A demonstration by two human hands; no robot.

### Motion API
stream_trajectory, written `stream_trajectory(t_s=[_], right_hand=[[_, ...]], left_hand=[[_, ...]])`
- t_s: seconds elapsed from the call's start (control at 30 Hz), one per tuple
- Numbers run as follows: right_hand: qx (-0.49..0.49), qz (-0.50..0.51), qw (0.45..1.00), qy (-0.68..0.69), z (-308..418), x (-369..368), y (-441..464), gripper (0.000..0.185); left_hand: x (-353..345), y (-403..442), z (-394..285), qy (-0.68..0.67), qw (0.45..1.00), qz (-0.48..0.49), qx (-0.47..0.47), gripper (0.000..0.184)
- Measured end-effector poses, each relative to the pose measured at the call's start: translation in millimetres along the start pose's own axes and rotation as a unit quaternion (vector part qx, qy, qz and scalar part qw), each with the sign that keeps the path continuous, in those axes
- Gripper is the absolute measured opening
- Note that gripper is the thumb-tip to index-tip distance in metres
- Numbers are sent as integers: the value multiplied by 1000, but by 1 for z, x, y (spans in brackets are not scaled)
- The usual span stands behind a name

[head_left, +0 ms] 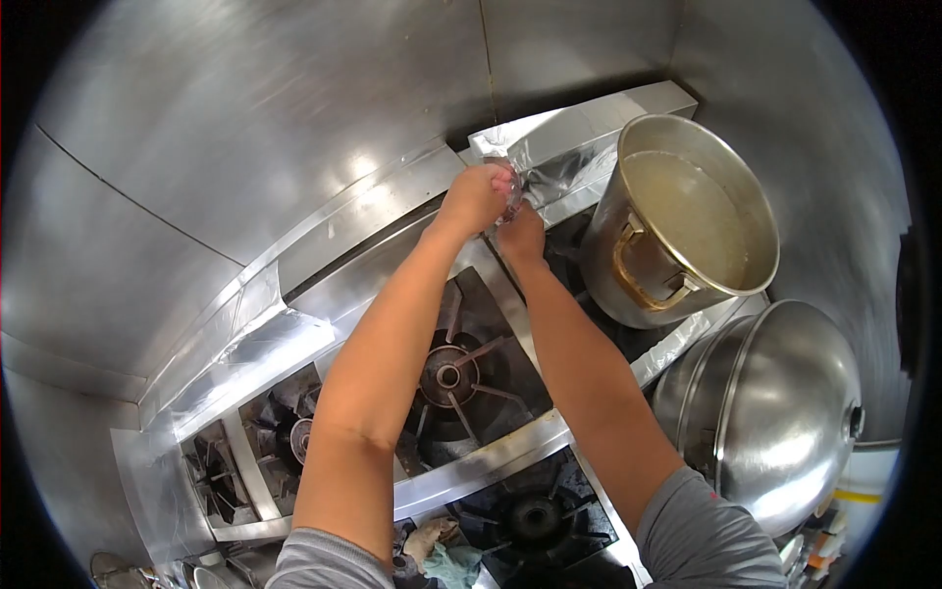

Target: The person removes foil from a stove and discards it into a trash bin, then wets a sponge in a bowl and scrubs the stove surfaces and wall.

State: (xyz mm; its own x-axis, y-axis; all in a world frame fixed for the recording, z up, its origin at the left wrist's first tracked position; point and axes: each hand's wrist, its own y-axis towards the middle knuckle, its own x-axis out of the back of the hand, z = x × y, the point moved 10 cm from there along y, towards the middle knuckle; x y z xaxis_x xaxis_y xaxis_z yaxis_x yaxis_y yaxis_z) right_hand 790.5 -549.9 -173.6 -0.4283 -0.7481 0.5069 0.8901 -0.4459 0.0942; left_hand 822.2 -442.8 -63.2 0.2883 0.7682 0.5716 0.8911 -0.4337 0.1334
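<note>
Both arms reach to the back of the stove, where aluminium foil [559, 169] covers the metal ledge. My left hand [475, 199] is closed on a crumpled, shiny piece at the near end of this foil. Just to its right and lower, my right hand [522, 236] is closed at the same crumpled foil, its fingertips mostly hidden. Under my forearms lies a burner [448, 376] with a dark grate. Right of my right hand stands a tall steel stockpot [628, 265] with a cloudy, pale liquid in it.
A large domed steel lid or bowl [785, 422] stands at the right, below the pot. More burners [535, 515] lie in front and to the left. Cloths [451, 562] rest at the front edge. Foil also lines the left ledge [270, 344]. Steel walls [324, 108] rise behind.
</note>
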Motion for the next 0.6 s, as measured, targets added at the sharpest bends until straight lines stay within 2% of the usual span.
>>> stream_trajectory(t_s=[0.03, 0.07, 0.13, 0.17, 0.23, 0.27, 0.37, 0.43, 0.53, 0.57, 0.6], right_hand=[[3, -18, 1000, -5, 2, 5, 0, 32], [6, -35, 999, -10, 5, 8, 0, 34], [-5, -43, 999, -19, 6, 10, 0, 38], [-16, -51, 998, -30, 7, 13, -1, 41], [-41, -42, 998, -12, 15, 21, -5, 44], [-67, -35, 997, 5, 15, 23, -8, 47], [-56, -19, 997, 44, 18, 25, -10, 55], [-51, -27, 998, 31, 4, 14, 0, 55], [-37, -29, 999, 27, -5, 8, 5, 56], [-33, -24, 999, 32, -1, 8, 0, 56], [-30, -18, 999, 36, 4, 8, -6, 56]], left_hand=[[4, -2, -16, 78, 994, -26, -73, 15], [3, -2, -16, 79, 994, -27, -72, 15], [0, -4, -25, 198, 976, -36, -86, 19], [0, -10, -33, 198, 976, -37, -85, 19], [5, -29, -69, 344, 915, -121, -173, 26], [3, -28, -67, 345, 915, -123, -171, 26], [-9, -26, -56, 322, 911, -150, -208, 36], [-19, -23, -50, 317, 897, -163, -263, 45], [-17, -38, -61, 367, 863, -209, -276, 53], [-17, -48, -73, 371, 862, -211, -272, 53], [-9, -62, -79, 311, 889, -235, -242, 54]])
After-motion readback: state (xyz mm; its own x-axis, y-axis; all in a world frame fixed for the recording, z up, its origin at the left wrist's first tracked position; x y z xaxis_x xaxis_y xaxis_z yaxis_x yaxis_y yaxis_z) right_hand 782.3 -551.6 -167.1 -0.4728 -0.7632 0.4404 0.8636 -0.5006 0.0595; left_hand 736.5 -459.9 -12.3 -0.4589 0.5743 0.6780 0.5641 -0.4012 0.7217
